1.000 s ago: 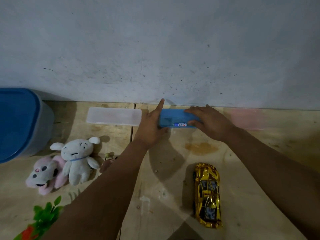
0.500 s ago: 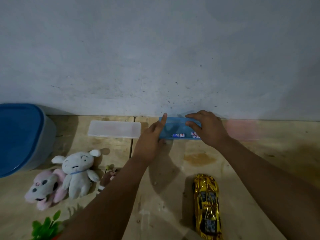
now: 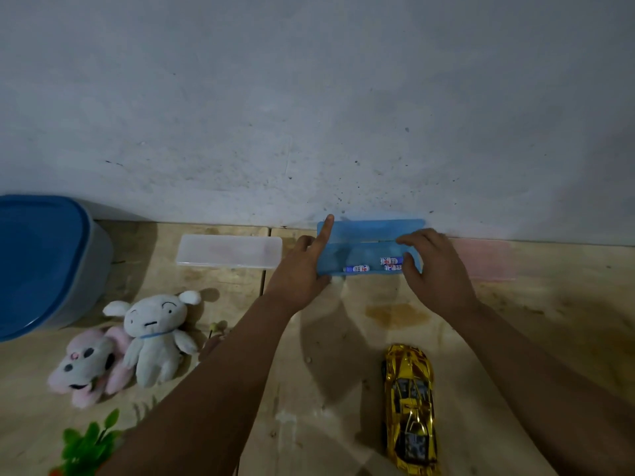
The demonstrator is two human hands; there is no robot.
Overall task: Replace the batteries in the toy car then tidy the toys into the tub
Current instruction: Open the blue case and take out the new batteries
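Note:
A blue plastic case (image 3: pixel 364 250) lies on the floor against the wall, its lid raised. Inside it lie three small batteries (image 3: pixel 378 265). My left hand (image 3: pixel 304 266) grips the case's left end, with the forefinger up along the lid. My right hand (image 3: pixel 431 261) holds the right end, thumb inside and fingers on the hinge edge. A gold toy car (image 3: pixel 410 407) stands on the floor nearer to me, to the right. The tub (image 3: pixel 99 259) with a blue lid (image 3: pixel 37 259) stands at the far left.
A clear plastic case (image 3: pixel 228 251) lies left of the blue one, a pink one (image 3: pixel 484 259) to its right. A white plush (image 3: pixel 156 333) and a pink plush (image 3: pixel 87 365) sit near the tub. A green plastic plant (image 3: pixel 87 444) is at the bottom left.
The blue case was shut a second ago; its lid now stands up against the wall and the batteries show. Both hands stayed at its ends.

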